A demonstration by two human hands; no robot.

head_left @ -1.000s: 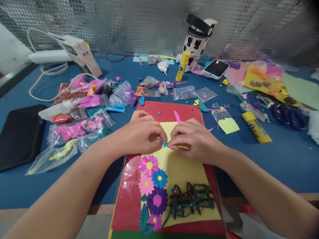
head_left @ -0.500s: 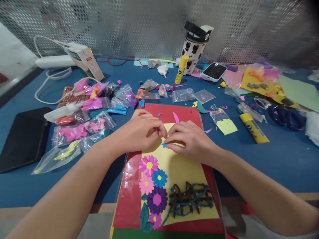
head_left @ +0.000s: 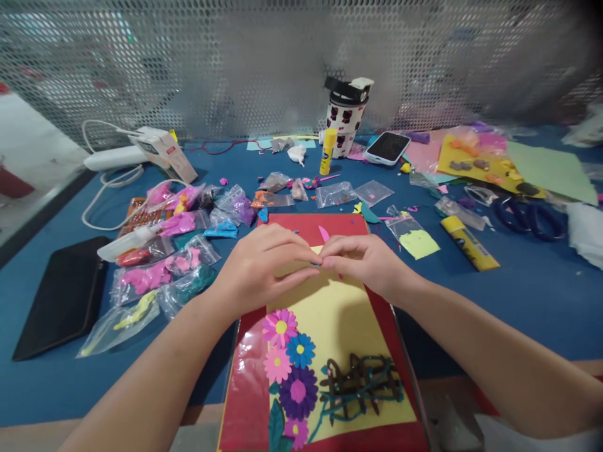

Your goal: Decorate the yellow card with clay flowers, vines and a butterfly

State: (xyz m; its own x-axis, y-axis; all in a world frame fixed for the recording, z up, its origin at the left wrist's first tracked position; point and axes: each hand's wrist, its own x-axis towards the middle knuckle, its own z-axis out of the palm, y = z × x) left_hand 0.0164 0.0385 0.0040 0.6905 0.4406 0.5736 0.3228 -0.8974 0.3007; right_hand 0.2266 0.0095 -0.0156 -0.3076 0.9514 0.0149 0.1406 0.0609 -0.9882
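Observation:
Both hands meet above the top of a yellow sheet (head_left: 339, 320) lying on a red folder (head_left: 249, 370). My left hand (head_left: 271, 267) and my right hand (head_left: 362, 260) pinch a small blue clay piece (head_left: 317, 263) between their fingertips, which mostly cover it. On the sheet's left side is a column of clay flowers, among them a blue flower (head_left: 300, 350) and a purple flower (head_left: 298, 392). A brown clay fence (head_left: 360, 386) with green vines lies at the lower right. Behind my right fingers shows a pink pointed tool (head_left: 323, 233).
Bags of coloured clay (head_left: 151, 273) and a black tablet (head_left: 61, 295) lie on the left. Farther back stand a glue stick (head_left: 328, 150) and a patterned tumbler (head_left: 346, 119), beside a phone (head_left: 387, 148). On the right are a yellow tube (head_left: 470, 243) and blue-handled scissors (head_left: 530, 216).
My hands have come together, and the blue piece is now between the fingertips of both. Earlier it showed at my right fingertips alone. The camera view has tilted up slightly.

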